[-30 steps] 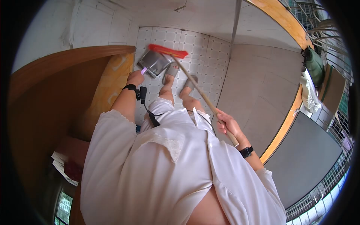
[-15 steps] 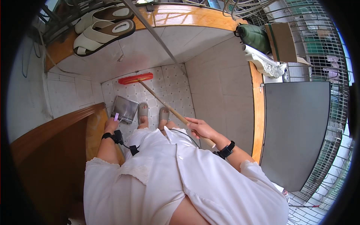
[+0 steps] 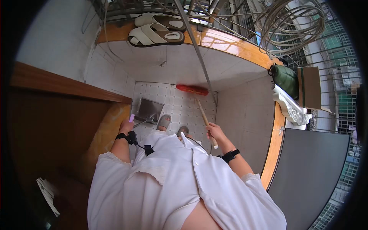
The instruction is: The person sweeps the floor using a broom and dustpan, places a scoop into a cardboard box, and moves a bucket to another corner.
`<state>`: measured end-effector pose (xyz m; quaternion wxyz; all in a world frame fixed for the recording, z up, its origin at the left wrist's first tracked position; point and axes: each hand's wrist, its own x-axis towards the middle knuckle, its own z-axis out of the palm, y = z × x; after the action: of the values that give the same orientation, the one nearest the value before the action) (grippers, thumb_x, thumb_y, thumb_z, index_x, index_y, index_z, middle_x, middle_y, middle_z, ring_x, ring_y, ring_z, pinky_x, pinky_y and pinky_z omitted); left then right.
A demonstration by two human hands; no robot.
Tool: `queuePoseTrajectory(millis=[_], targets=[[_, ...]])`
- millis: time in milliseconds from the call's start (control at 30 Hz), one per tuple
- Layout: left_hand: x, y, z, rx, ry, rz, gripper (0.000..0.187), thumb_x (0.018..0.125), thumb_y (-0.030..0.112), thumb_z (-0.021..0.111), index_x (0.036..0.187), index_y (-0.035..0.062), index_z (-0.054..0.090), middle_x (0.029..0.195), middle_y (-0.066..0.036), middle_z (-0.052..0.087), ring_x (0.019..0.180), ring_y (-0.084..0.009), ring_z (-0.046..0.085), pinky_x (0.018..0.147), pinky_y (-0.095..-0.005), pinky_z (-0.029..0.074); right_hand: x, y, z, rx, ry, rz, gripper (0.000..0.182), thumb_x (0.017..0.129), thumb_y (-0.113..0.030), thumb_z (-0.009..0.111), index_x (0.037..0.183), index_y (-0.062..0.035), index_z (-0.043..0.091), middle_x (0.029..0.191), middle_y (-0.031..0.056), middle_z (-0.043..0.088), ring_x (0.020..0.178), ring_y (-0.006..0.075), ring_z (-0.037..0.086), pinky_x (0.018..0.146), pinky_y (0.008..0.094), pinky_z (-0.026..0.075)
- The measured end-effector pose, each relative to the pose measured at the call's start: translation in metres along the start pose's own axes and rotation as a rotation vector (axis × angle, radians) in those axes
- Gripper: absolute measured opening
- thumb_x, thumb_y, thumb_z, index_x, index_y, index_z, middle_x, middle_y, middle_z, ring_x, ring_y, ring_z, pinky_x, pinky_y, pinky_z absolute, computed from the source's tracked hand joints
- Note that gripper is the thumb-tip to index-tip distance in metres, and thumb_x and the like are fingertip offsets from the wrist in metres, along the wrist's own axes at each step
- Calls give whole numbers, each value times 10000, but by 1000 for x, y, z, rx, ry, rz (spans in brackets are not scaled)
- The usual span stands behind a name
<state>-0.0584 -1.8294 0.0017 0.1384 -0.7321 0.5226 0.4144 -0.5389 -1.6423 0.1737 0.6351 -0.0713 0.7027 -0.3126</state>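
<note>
Gripping the wooden-handled broom (image 3: 202, 110) near its top, the right hand (image 3: 216, 132) apparently gains reach for the red head (image 3: 191, 90) at the tiled floor's (image 3: 170, 100) far edge, while the left hand (image 3: 125, 125) grasps the dustpan (image 3: 150, 109) by its handle (image 3: 132, 118), seemingly steadying it near the left edge.

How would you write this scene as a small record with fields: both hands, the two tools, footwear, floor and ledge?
Left hand: closed on the handle of the dustpan
Right hand: closed around the broom, near the top end of its stick
Broom head: red, close to the far wall
Dustpan: grey, with a lilac grip
Footwear: grey slippers on both feet
Floor: pale tiles with small dots
Ledge: orange-brown, bearing a pair of white sandals
</note>
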Motion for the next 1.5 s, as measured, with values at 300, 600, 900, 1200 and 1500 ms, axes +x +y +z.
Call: queuePoseTrajectory(millis=[300, 600, 900, 1200, 1500], targets=[[-79, -59, 30, -342, 291, -52, 334, 886, 332, 648, 1062, 53, 702, 895, -149, 717, 804, -281, 699, 738, -399, 530, 4, -3, -8, 37, -155, 95, 304, 951, -84, 525, 1229, 14, 453, 754, 40, 491, 569, 137, 534, 471, 272, 472], [-118, -127, 79, -545, 372, -175, 380, 869, 341, 645, 1070, 23, 701, 944, -175, 730, 888, -327, 706, 779, -423, 531, -5, 22, 26, -119, -174, 113, 221, 947, -99, 538, 1144, -36, 460, 737, 39, 490, 549, 136, 524, 450, 279, 463], [-125, -203, 88, -659, 246, -323, 352, 861, 323, 677, 983, -6, 704, 786, -129, 694, 702, -246, 685, 617, -403, 519, -37, -17, 103, -24, -363, 292, 187, 949, -133, 566, 1118, -116, 488, 633, -33, 489, 457, 59, 448, 380, 212, 342], [-135, -295, 131, -731, 190, -236, 319, 855, 313, 683, 958, 12, 712, 783, -117, 696, 683, -219, 669, 626, -384, 525, 3, -49, 241, 25, -367, 212, 113, 985, -169, 520, 905, -89, 520, 646, -14, 517, 471, 62, 480, 373, 201, 349], [-144, -332, 149, -779, 78, -349, 264, 876, 281, 678, 1026, 64, 695, 772, -45, 688, 643, -157, 652, 580, -337, 524, 51, 36, 360, -786, -370, -17, 224, 935, -131, 491, 1121, -10, 467, 798, 115, 592, 611, 225, 638, 491, 358, 569]])
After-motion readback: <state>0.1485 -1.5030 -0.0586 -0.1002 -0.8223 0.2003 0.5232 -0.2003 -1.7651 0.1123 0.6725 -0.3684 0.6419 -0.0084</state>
